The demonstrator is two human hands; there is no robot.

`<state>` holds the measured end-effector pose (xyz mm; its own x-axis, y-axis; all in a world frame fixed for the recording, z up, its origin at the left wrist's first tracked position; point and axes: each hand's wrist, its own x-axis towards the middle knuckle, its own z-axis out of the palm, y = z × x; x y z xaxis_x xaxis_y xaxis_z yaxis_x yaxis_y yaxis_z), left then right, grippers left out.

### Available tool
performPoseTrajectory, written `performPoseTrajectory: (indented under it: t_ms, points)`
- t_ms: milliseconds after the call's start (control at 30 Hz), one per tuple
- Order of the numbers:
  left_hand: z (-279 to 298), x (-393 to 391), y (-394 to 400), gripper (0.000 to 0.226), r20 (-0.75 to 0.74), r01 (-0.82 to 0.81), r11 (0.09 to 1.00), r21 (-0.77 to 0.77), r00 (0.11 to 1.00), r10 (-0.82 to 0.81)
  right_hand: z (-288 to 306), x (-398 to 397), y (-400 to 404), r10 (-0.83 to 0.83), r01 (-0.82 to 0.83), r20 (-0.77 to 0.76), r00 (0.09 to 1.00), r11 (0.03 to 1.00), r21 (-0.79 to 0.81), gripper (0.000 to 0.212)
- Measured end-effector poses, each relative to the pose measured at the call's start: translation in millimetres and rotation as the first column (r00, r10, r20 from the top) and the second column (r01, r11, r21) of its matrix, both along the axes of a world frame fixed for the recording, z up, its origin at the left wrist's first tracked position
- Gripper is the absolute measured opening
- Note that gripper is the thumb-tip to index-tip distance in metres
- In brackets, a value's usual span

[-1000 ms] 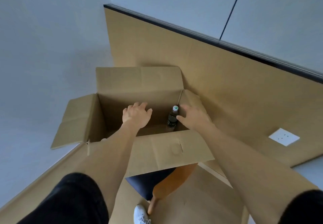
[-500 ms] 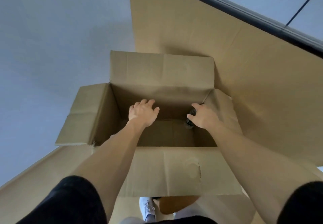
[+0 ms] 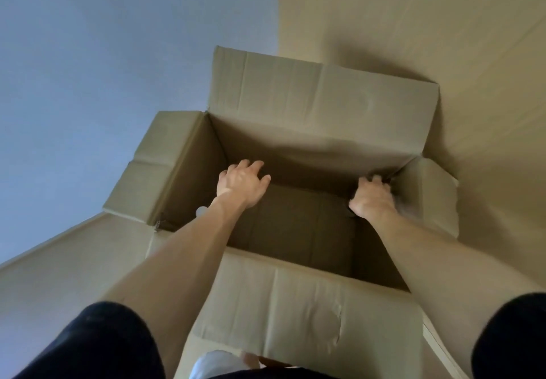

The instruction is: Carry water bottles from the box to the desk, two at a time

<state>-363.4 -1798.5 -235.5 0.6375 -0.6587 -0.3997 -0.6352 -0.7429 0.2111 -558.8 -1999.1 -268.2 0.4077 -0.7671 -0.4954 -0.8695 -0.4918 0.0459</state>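
An open cardboard box [image 3: 295, 304] fills the middle of the view, its flaps folded outward. My right hand [image 3: 372, 198] is down in the box's far right corner, fingers curled round the dark water bottle [image 3: 352, 202]. Only a dark sliver of the bottle shows under my thumb. My left hand [image 3: 240, 185] hovers inside the box near its left wall, fingers loosely spread and holding nothing. A small round white cap [image 3: 201, 210] peeks out beside my left forearm at the box's near left corner; the bottle under it is hidden.
The box stands on a tan floor [image 3: 472, 83] next to a pale grey wall [image 3: 88, 68]. A white shoe [image 3: 212, 364] shows under the near flap. The box bottom between my hands is bare cardboard.
My view has moved closer and more directly over the box. My right hand has sunk lower over the bottle and now covers it almost fully. My left hand stays inside the box.
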Motion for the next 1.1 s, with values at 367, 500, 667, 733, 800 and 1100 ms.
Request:
performPoseTrajectory:
  t_ms: [367, 500, 667, 733, 800, 1100]
  points:
    - [-11, 13, 5, 0.060, -0.018, -0.046, 0.979, 0.196, 0.999, 0.050, -19, -5, -21, 0.197, -0.231, -0.188, 0.962, 0.957, -0.178, 0.030]
    - [-12, 14, 4, 0.061, -0.032, -0.055, 0.967, 0.248, 0.997, 0.065, -20, -7, -23, 0.236, -0.265, -0.173, 0.956, 0.949, -0.168, 0.030]
    - [-19, 19, 7, 0.040, -0.034, -0.073, 0.898, 0.433, 0.995, 0.097, -17, -3, -12, 0.201, -0.203, -0.029, 0.979, 0.976, -0.081, 0.033]
    - [-23, 20, 9, 0.035, -0.042, -0.069, 0.871, 0.486, 0.994, 0.102, -16, -2, -6, 0.175, -0.174, 0.006, 0.985, 0.984, -0.044, 0.038]
    - [-27, 21, 10, 0.037, -0.050, -0.047, 0.835, 0.548, 0.995, 0.088, -15, -2, -3, 0.154, -0.154, 0.031, 0.988, 0.988, 0.005, 0.045]
    - [-44, 21, 17, 0.043, -0.087, -0.019, 0.763, 0.646, 0.991, 0.098, -24, -2, 16, 0.146, -0.157, 0.147, 0.978, 0.985, 0.070, 0.043]
